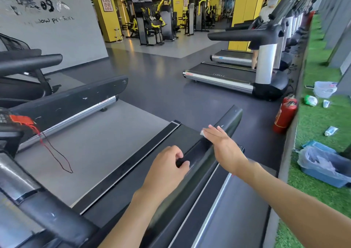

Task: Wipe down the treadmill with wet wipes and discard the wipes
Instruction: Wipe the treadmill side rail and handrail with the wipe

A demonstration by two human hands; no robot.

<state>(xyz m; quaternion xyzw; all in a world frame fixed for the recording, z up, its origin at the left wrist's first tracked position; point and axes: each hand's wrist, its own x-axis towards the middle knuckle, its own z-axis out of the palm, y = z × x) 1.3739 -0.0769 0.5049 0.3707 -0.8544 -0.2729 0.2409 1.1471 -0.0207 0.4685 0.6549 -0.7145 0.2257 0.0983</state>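
Note:
I stand on a treadmill and look back along its grey belt (98,149). Its black right handrail (226,122) runs away from me. My right hand (222,143) lies flat with straight fingers on that rail, pressing a white wet wipe (202,133) whose edge shows under the fingertips. My left hand (169,170) curls round the nearer part of the same rail, thumb on top. The left handrail (76,97) is black and scuffed.
A red safety cord (53,151) trails over the belt. A red fire extinguisher (284,115) stands right of the treadmill. On the green turf sit a lined blue bin (322,164), a wipes pack (330,131) and bags. A person stands on a far treadmill (228,77).

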